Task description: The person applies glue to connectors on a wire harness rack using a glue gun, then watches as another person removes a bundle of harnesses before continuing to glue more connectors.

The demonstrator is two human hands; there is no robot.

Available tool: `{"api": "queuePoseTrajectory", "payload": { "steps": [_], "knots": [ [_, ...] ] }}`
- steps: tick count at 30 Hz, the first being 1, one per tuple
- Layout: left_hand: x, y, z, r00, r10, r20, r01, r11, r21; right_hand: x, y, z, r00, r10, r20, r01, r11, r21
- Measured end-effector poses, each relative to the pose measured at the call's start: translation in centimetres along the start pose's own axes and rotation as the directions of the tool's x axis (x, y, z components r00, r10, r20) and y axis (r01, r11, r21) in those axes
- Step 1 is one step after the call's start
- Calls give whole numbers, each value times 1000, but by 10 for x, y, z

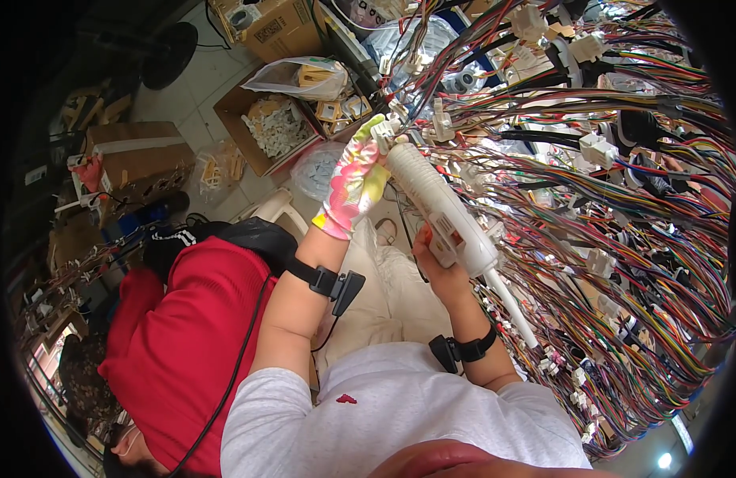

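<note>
My left hand (354,185), in a pink, yellow and white patterned glove, is raised among the wire ends. Its fingers are closed on a white plastic connector (383,135) with wires running from it. My bare right hand (441,264) grips the handle of a white hot glue gun (441,209). The gun's ribbed front end points up toward the gloved fingers, and its tip is close to the connector; whether they touch I cannot tell. A pale glue stick (513,312) juts from the gun's rear.
Dense bundles of coloured wires (591,183) with white connectors hang along the right. An open carton (260,163) of small white parts stands ahead, beside a plastic bag (300,80). Another closed carton (137,151) lies farther left. A person in a red top (192,342) is close on my left.
</note>
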State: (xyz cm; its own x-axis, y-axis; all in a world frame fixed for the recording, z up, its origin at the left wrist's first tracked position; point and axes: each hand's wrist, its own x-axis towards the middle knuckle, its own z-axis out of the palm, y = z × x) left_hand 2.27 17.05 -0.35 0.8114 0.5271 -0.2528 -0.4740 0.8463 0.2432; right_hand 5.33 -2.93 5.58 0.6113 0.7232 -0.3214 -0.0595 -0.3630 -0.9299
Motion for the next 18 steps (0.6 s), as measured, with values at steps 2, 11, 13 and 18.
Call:
{"api": "queuePoseTrajectory", "payload": {
  "steps": [2,11,13,18],
  "knots": [
    [0,0,0,1000,-6,13,5,1000,17,0,1,0,1000,-14,-6,14,1000,0],
    [0,-3,-4,1000,2,30,-3,1000,29,0,3,2,999,6,-35,-1,993,118],
    [-1,-1,-1,1000,-13,-3,13,1000,10,-1,4,2,999,0,-33,4,991,134],
    [0,0,0,1000,0,-8,0,1000,28,-3,1,-1,1000,11,-9,-10,994,112]
  ]
}}
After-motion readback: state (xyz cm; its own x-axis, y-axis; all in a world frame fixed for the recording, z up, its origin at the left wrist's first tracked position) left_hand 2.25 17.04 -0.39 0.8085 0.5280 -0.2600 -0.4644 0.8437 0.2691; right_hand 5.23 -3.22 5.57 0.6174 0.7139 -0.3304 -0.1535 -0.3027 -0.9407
